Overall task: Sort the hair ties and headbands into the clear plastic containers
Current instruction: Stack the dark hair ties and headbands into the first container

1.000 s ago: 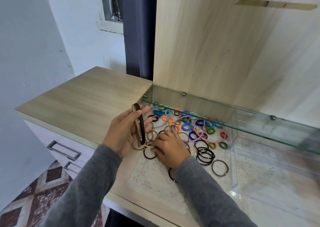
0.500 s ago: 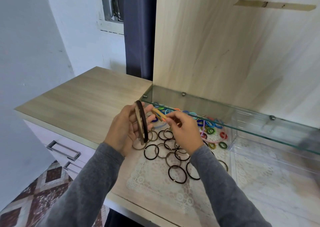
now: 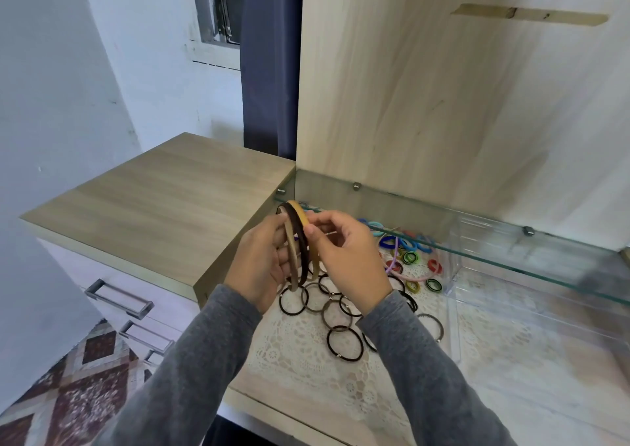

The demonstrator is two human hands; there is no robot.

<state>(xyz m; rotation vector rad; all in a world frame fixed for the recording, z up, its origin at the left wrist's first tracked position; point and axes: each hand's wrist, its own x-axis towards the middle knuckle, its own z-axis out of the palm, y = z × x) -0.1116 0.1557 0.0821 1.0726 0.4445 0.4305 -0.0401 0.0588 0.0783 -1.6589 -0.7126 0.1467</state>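
Note:
My left hand (image 3: 260, 268) grips a small stack of thin headbands (image 3: 297, 241), tan, dark brown and mustard, held upright above the table. My right hand (image 3: 344, 258) pinches the mustard one at its top and presses it against the others. Below my hands several black and brown hair ties (image 3: 344, 341) lie on a white lace mat (image 3: 300, 360). Further back, coloured hair ties (image 3: 409, 254) and a pink headband (image 3: 419, 278) lie under the glass shelf. A clear plastic container (image 3: 511, 316) stands to the right of the pile.
A glass shelf (image 3: 511, 251) juts out over the back of the table at hand height. A raised wooden cabinet top (image 3: 153, 203) with drawers (image 3: 117, 300) sits to the left. A wooden back panel (image 3: 443, 104) rises behind.
My right hand picked a mustard headband from the pile, lifted it and brought it against the headbands in my left hand. Both hands rose a little.

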